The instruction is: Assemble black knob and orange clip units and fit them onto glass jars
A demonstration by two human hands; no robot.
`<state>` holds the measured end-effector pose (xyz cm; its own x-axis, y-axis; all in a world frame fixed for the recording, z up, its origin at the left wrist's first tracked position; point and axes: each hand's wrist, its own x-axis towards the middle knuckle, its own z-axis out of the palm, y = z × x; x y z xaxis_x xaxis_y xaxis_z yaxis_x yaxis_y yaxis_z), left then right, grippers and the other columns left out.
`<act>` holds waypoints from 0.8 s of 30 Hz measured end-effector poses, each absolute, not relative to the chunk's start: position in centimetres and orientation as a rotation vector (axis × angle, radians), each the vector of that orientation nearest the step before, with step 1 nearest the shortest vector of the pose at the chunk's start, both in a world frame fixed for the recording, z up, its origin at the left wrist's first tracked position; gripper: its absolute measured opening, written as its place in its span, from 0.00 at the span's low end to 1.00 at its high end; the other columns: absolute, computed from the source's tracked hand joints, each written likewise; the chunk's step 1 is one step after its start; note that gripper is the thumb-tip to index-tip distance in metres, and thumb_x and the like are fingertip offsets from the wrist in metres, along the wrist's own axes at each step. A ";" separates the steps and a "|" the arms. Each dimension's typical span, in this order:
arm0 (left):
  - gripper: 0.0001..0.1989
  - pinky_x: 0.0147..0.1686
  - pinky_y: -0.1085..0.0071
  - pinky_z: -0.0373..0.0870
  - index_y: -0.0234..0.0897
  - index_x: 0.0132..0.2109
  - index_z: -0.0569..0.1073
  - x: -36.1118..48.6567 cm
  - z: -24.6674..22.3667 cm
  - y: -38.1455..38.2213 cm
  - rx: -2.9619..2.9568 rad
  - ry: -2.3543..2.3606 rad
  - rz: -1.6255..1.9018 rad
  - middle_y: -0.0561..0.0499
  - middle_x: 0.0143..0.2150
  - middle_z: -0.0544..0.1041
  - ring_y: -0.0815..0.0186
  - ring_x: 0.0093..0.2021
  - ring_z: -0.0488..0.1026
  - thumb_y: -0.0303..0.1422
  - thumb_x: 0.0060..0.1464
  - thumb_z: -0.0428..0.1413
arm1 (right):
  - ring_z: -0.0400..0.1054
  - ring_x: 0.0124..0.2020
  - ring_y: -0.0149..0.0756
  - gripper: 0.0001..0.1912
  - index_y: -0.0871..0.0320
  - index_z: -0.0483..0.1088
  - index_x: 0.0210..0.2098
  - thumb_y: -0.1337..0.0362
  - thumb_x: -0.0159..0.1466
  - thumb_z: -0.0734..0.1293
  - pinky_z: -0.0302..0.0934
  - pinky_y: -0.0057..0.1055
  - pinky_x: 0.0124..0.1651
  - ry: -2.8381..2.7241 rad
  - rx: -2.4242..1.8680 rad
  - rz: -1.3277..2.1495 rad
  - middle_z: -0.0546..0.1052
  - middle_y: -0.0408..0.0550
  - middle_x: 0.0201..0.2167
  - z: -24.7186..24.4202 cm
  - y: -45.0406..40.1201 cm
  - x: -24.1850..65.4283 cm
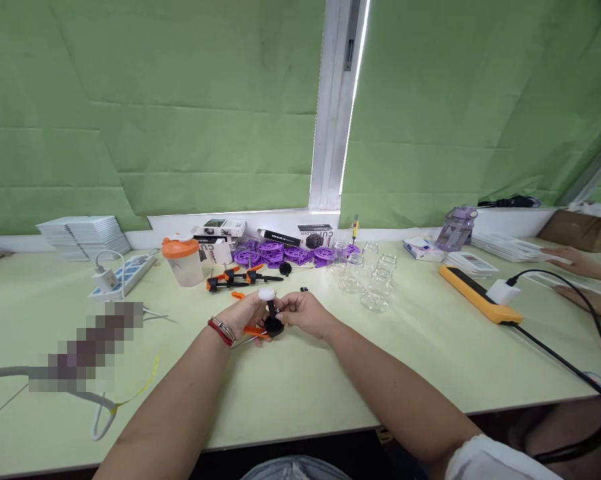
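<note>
Near the front middle of the table, my left hand [247, 313] wears bracelets at the wrist and is closed round a black part [273, 326] with a round base and an upright stem. A white piece [267, 294] sits at the top of the stem. An orange handle [254, 331] with a thin metal shaft lies under the left fingers. My right hand [305, 313] pinches at the right side of the same black part. Beyond the hands lie black and orange clamps [230, 279] and a small black disc [285, 269].
Purple wheels [271, 252] and boxes [316, 237] line the back. An orange-lidded cup [181, 260] stands left, clear glasses [375, 293] right. A yellow power strip [480, 295] trails a black cable. Another person's hands [575, 261] are at far right. A hanger [80, 390] lies left.
</note>
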<state>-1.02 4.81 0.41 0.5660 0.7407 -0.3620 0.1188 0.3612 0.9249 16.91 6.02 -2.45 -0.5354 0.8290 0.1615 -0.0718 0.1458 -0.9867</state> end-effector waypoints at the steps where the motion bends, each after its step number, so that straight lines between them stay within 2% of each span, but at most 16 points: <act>1: 0.27 0.12 0.72 0.61 0.38 0.45 0.65 -1.0 0.4 4.8 1.156 0.919 0.483 0.45 0.35 0.75 0.59 0.24 0.73 0.54 0.47 0.47 | 0.60 0.21 0.25 0.15 0.62 0.71 0.29 0.60 0.45 0.74 0.57 0.27 0.28 -1.665 -0.732 1.499 0.68 0.38 0.19 -2.4 6.0 17.0; 9: 0.25 0.11 0.72 0.62 0.38 0.45 0.65 -0.9 0.7 4.6 1.144 0.939 0.476 0.44 0.38 0.75 0.60 0.24 0.73 0.53 0.47 0.47 | 0.63 0.22 0.27 0.18 0.62 0.71 0.30 0.59 0.43 0.75 0.60 0.30 0.30 -1.634 -0.710 1.531 0.71 0.40 0.21 -2.8 6.3 17.0; 24: 0.28 0.11 0.73 0.62 0.38 0.43 0.65 -1.2 0.2 5.0 1.154 0.891 0.465 0.44 0.35 0.75 0.60 0.25 0.73 0.56 0.46 0.47 | 0.66 0.23 0.28 0.16 0.62 0.72 0.30 0.61 0.43 0.75 0.63 0.31 0.31 -1.603 -0.699 1.533 0.72 0.40 0.20 -2.8 6.3 17.0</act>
